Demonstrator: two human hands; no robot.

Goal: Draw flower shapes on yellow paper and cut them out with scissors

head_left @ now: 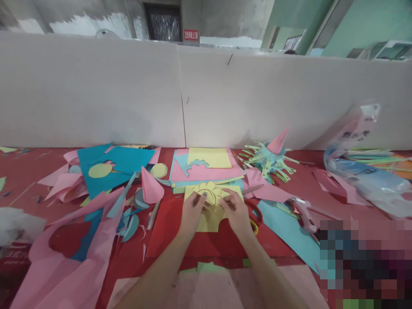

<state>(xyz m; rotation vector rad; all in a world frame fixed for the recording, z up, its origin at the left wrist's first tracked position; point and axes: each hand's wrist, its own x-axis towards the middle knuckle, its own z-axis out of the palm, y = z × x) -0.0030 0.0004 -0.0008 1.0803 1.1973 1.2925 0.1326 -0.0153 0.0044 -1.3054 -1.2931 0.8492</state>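
Note:
Both hands are at the middle of the table, on either side of a yellow scalloped paper cutout (210, 187). My left hand (193, 210) pinches its left edge, fingers curled together. From the other side my right hand (236, 210) holds the right edge between thumb and fingers. Beneath them lies a yellow sheet (207, 223) on a red board (174, 240). Scissors with red and yellow handles (255, 219) lie partly hidden beside my right wrist.
Stacked coloured sheets (222, 173) lie behind the hands. A pink cone (150, 186) and paper scraps (96, 253) are at left. To the right are a spiky paper piece (272, 161), a glue gun (305, 214) and a plastic bag (370, 180). A white partition (128, 94) stands behind.

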